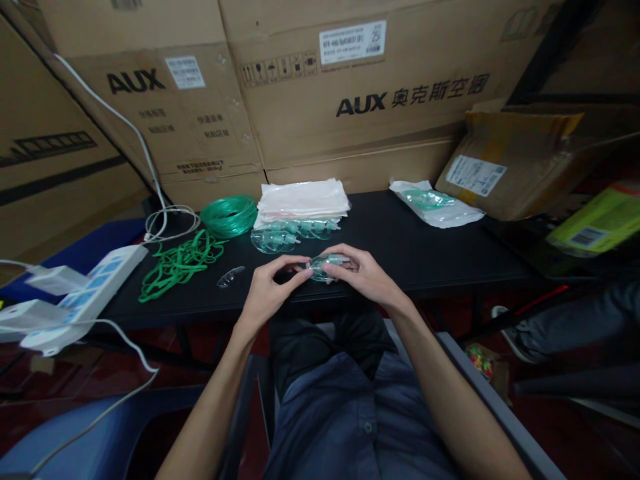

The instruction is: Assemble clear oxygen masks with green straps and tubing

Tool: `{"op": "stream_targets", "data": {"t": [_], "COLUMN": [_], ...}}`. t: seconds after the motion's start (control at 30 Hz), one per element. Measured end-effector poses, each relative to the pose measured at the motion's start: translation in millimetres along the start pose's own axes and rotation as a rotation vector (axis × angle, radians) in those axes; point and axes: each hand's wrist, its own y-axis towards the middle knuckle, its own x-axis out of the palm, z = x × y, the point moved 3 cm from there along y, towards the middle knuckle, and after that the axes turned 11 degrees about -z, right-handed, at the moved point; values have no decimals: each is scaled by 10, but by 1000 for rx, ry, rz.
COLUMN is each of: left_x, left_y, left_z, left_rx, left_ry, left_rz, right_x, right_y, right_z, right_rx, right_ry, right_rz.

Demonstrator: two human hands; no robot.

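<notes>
A clear green oxygen mask [320, 268] is held between both hands, just above the near edge of the black table [395, 243]. My right hand [363, 272] is closed around its right side, by the pale connector. The thumb and fingers of my left hand [273, 283] pinch the mask's left edge. Behind my hands, several similar masks [273, 240] lie in a row. To the left are a tangle of green elastic straps [183, 263], a coil of green tubing [229, 217] and a small clear plastic piece [231, 277].
White packaging bags [303, 199] are stacked behind the masks. Another bag [435, 205] with green contents lies right. A white power strip [85, 300] with cables stands left. Large cartons [300, 127] wall off the back; an opened carton [505, 160] sits right. Another person's leg [580, 327] shows far right.
</notes>
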Motion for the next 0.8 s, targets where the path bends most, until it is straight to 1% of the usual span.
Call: {"op": "stream_targets", "data": {"t": [0.23,0.37,0.5,0.6,0.8], "left_x": [8,9,9,4,1], "left_y": [14,-13,-33,-29,-10], "left_z": [-5,12,36,25,-32], "left_rx": [-6,13,30,13,-46], "left_ry": [-3,55,105,98,-10], "left_rz": [1,32,49,32,-42], "right_x": [-3,-12,-20,-23,-27], "right_y": [-15,-16,-11,-10,-15], "right_z": [-13,-28,-25,-21,-7], "right_rx": [0,-25,-38,-45,-43], "right_ry": [-21,-71,-73,-59,-68], "right_rz": [-19,-16,-37,-64,-88]}}
